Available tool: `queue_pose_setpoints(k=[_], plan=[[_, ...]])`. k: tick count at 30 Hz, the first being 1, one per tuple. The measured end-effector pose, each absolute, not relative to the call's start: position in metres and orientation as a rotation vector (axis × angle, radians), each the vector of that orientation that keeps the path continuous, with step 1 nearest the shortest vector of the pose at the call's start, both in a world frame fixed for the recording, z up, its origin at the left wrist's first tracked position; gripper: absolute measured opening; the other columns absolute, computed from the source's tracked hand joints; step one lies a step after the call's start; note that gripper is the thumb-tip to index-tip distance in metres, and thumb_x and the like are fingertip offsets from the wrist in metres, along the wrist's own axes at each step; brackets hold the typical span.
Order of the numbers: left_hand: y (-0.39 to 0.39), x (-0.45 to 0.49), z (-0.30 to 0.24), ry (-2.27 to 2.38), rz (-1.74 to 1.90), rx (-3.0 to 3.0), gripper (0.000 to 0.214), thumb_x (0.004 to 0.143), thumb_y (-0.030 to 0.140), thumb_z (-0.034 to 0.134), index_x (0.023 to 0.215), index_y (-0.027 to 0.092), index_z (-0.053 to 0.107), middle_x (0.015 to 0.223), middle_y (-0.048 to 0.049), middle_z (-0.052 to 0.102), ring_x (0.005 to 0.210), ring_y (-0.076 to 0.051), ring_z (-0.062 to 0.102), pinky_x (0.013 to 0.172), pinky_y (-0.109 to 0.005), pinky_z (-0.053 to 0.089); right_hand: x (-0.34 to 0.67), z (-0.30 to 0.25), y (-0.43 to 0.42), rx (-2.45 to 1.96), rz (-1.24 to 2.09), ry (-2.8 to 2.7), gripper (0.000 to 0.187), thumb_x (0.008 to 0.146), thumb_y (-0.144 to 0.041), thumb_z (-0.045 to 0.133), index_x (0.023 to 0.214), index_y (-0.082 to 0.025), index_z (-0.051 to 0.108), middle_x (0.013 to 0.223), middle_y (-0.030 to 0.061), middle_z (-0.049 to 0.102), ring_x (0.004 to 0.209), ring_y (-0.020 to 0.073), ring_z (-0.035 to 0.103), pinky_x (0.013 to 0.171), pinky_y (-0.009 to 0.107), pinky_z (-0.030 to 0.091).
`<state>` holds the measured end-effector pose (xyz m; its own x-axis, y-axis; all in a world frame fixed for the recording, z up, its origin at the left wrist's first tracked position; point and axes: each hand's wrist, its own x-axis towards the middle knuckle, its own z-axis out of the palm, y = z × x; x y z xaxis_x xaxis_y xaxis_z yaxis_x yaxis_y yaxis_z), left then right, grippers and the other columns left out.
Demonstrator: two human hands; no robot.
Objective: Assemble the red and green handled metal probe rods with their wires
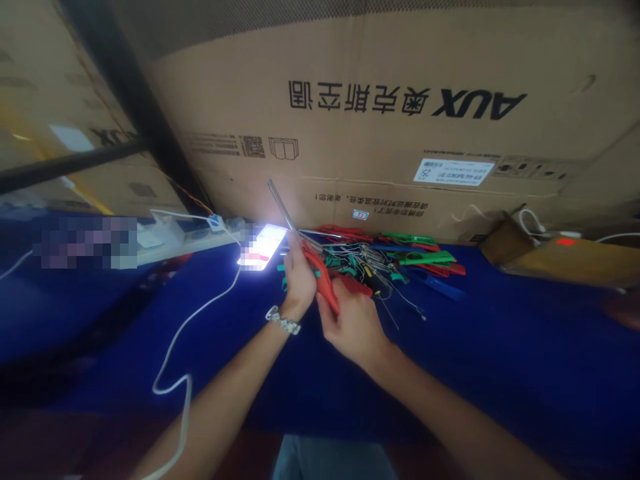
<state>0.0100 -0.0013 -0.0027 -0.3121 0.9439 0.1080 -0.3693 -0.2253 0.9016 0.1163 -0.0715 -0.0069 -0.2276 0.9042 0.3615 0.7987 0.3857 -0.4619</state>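
My left hand (299, 277) is closed round a thin grey metal rod (281, 205) that slants up and to the left; a metal bracelet (283, 322) sits on that wrist. My right hand (353, 320) grips a red-handled tool (323, 280) whose tip meets the rod beside my left hand. Both hands are over the blue tablecloth (500, 360), right in front of a tangled pile of red, green and blue handled pieces and thin wires (400, 260).
A lit phone (261, 247) lies left of my hands, with a white cable (190, 333) running toward the near edge. A large AUX cardboard box (400, 113) stands behind the pile. A brown box (565, 260) sits at right, a power strip (170, 233) at left.
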Motion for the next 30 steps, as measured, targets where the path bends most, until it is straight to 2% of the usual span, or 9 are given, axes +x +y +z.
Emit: queue_pose_setpoints(k=[5,8,10,12,14,17,23,27,30], plan=[[-0.002,0.012,0.005,0.76,1.665,0.683,0.065,0.082,0.081,0.043,0.055,0.022,0.039,0.044,0.0062,0.033,0.037,-0.008,0.034,0.037,-0.023,0.032,0.113,-0.01,-0.075,-1.383,0.402,-2.034,0.021,0.093,-0.035,0.047,0.094,-0.017,0.057,0.062,0.0054,0.064,0.051,0.0187,0.059,0.051,0.028,0.037],[-0.003,0.01,0.008,0.653,1.558,0.62,0.069,0.079,0.086,0.039,0.052,0.022,0.034,0.044,0.0066,0.03,0.036,-0.007,0.03,0.036,-0.023,0.031,0.114,-0.014,-0.072,-1.164,0.939,-1.829,0.025,0.095,-0.043,0.047,0.088,-0.02,0.054,0.055,-0.0008,0.058,0.043,0.0138,0.053,0.045,0.024,0.038],[-0.004,0.008,0.006,0.66,1.521,0.664,0.068,0.081,0.083,0.042,0.053,0.022,0.038,0.046,0.0052,0.035,0.039,-0.007,0.035,0.038,-0.023,0.034,0.116,-0.016,-0.068,-0.982,1.353,-1.611,0.033,0.096,-0.051,0.045,0.084,-0.021,0.052,0.047,-0.0055,0.052,0.034,0.0105,0.044,0.037,0.022,0.034],[-0.005,0.005,0.002,0.701,1.486,0.78,0.063,0.083,0.078,0.048,0.058,0.02,0.048,0.051,0.003,0.046,0.043,-0.008,0.042,0.041,-0.023,0.038,0.12,-0.016,-0.065,-0.838,1.586,-1.406,0.036,0.094,-0.054,0.048,0.083,-0.02,0.052,0.043,-0.0074,0.05,0.029,0.0084,0.037,0.032,0.02,0.029],[-0.006,0.002,-0.002,0.735,1.426,0.939,0.054,0.085,0.07,0.055,0.065,0.02,0.055,0.056,0.0019,0.053,0.045,-0.009,0.046,0.042,-0.023,0.038,0.123,-0.016,-0.062,-0.738,1.662,-1.285,0.035,0.093,-0.052,0.053,0.082,-0.019,0.054,0.043,-0.0069,0.052,0.028,0.0072,0.037,0.031,0.018,0.027],[-0.007,0.0,-0.006,0.763,1.38,1.137,0.047,0.087,0.063,0.059,0.068,0.02,0.056,0.052,0.003,0.053,0.042,-0.009,0.045,0.04,-0.023,0.035,0.127,-0.017,-0.058,-0.635,1.731,-1.198,0.032,0.093,-0.047,0.055,0.08,-0.018,0.056,0.042,-0.0062,0.053,0.027,0.0063,0.036,0.031,0.018,0.025],[-0.006,0.0,-0.001,0.905,1.443,1.281,0.052,0.087,0.062,0.058,0.059,0.018,0.056,0.047,0.0026,0.052,0.041,-0.009,0.046,0.043,-0.022,0.038,0.128,-0.016,-0.056,-0.559,1.873,-1.059,0.029,0.094,-0.042,0.053,0.078,-0.018,0.055,0.041,-0.0062,0.051,0.027,0.0071,0.031,0.032,0.02,0.024],[-0.005,-0.002,0.001,0.932,1.349,1.196,0.051,0.083,0.063,0.063,0.061,0.017,0.059,0.05,0.0017,0.054,0.044,-0.011,0.05,0.046,-0.023,0.042,0.136,-0.008,-0.056,-0.531,2.048,-0.981,0.029,0.094,-0.043,0.047,0.076,-0.021,0.05,0.038,-0.0102,0.039,0.028,0.0074,0.022,0.034,0.021,0.024],[-0.006,-0.002,0.003,0.74,1.337,0.986,0.044,0.085,0.061,0.061,0.076,0.017,0.067,0.071,-0.004,0.068,0.065,-0.016,0.064,0.058,-0.026,0.05,0.142,-0.003,-0.056,-0.578,2.083,-1.009,0.034,0.098,-0.043,0.034,0.071,-0.023,0.041,0.036,-0.0117,0.026,0.028,0.0085,0.015,0.036,0.022,0.024]])
